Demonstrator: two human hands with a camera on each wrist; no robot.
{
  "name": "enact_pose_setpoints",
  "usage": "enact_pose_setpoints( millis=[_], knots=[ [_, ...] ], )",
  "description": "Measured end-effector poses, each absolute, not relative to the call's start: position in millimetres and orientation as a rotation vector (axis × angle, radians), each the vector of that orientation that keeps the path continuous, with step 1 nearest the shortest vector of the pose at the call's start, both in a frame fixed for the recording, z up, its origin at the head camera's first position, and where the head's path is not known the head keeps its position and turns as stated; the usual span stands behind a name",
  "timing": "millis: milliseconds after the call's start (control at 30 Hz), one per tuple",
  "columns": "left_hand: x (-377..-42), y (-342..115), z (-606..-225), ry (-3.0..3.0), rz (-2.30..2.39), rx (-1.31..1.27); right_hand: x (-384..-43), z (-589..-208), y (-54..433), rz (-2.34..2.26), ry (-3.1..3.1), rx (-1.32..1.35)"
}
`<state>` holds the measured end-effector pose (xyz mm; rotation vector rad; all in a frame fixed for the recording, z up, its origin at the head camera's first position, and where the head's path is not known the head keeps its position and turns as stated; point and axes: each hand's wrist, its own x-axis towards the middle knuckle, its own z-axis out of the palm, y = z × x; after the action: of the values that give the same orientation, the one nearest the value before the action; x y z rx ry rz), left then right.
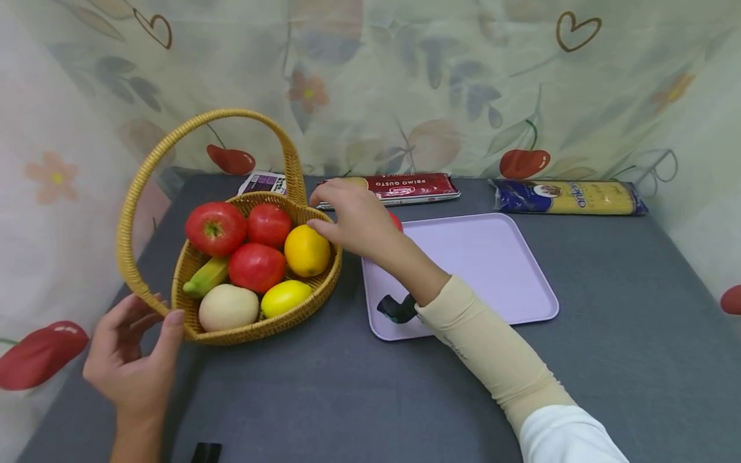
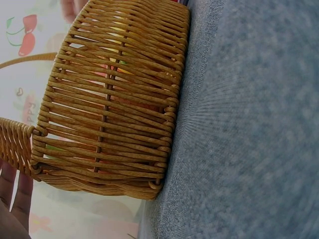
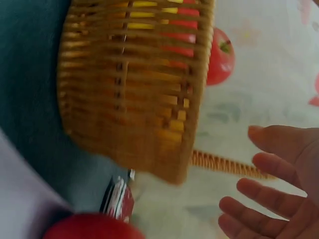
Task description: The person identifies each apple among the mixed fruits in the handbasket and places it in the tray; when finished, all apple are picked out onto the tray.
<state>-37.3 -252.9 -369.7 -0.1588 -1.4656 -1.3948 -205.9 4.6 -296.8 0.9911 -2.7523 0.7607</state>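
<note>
A wicker basket (image 1: 260, 332) with a tall arched handle (image 1: 128, 193) stands at the left of the table. It holds red apple-like fruit (image 1: 216, 229), a yellow-orange fruit (image 1: 307, 251), a lemon (image 1: 286, 298), a pale round fruit (image 1: 228, 308) and a yellow-green banana-shaped piece (image 1: 206, 277). My left hand (image 1: 136, 360) grips the near foot of the handle between thumb and fingers. Above the basket's right rim is my right hand (image 1: 359, 218), its fingers spread and holding nothing in the right wrist view.
A lilac tray (image 1: 480, 257) lies right of the basket, partly under my right forearm. A red round thing (image 1: 396, 220) shows at its far left corner. Along the back lie a red packet (image 1: 411, 186), a blue-and-yellow pasta packet (image 1: 570, 197) and a purple-and-white packet (image 1: 263, 182).
</note>
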Motion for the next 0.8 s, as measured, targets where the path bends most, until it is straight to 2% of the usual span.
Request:
enact_pose_setpoints(
  millis=[467, 800],
  knots=[
    [-34.3, -251.6, -369.3, -1.507, -1.379, -0.14, -197.4, -301.1, -56.4, 0.608, -2.741, 1.224],
    [-33.6, -252.7, -366.9, -1.544, -1.345, -0.124, -192.8, -319.0, -100.4, 0.824, -2.573, 1.275]
  ],
)
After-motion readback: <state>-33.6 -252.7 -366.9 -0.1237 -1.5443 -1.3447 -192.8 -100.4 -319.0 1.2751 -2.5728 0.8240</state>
